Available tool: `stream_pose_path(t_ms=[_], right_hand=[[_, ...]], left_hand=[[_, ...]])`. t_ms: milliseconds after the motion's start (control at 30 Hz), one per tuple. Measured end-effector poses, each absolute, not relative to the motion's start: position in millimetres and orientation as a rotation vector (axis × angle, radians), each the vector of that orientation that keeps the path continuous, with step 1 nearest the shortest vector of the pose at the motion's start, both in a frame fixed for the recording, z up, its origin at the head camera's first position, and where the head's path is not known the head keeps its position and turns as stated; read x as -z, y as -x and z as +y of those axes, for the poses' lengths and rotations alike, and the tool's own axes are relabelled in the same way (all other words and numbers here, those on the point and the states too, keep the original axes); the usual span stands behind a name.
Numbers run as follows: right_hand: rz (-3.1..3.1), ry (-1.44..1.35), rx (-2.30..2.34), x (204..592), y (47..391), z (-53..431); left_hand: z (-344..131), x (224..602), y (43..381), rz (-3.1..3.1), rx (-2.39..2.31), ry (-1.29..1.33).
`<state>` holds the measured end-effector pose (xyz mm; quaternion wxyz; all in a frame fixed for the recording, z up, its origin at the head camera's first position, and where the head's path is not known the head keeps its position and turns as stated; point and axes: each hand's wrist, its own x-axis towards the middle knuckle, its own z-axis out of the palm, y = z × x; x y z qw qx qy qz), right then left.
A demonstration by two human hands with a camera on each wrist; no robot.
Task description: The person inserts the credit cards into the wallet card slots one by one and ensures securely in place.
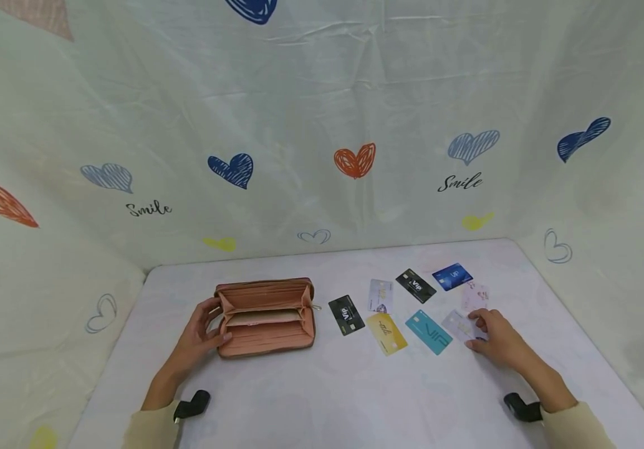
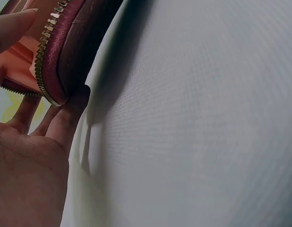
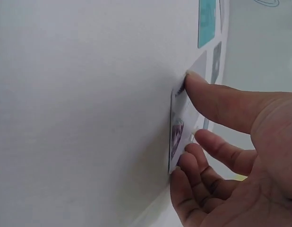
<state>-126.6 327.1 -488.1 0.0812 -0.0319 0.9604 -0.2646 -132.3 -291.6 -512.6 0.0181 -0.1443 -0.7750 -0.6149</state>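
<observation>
An open peach-pink zip wallet (image 1: 266, 346) lies on the left of the table, its pleated compartments facing up. My left hand (image 1: 201, 330) grips its left end, thumb on the inner side and fingers against the outside; the left wrist view shows the gold zip teeth (image 2: 41, 71) close to that thumb. Over on the right, my right hand (image 1: 495, 340) holds a pale white card (image 1: 456, 324) by its edges. In the right wrist view the thumb touches one edge of this card (image 3: 176, 132) and the fingertips touch another; it lies on or just above the table.
Several other cards lie right of the wallet: black ones (image 1: 346, 315) (image 1: 416, 285), a white one (image 1: 380, 295), a gold one (image 1: 387, 333), a teal one (image 1: 429, 332), a blue one (image 1: 452, 276) and a pink-flowered one (image 1: 475, 295). A heart-printed sheet (image 1: 293, 206) hangs behind the table.
</observation>
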Motion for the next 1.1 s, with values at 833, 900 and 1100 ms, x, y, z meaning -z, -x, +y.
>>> stream_pose_path(t_ms=[833,900,1100], right_hand=[[2.929,0.170,0.910,458,132,335],[2.945,0.203,0.929,453,131,330],[2.961,0.290,1.000,437,126,304]], left_hand=[[-302,514,137,-2.440,2.051,0.533],[-302,513,136,-2.469,2.042,0.517],[-302,509,135,-2.532,2.046,0.473]])
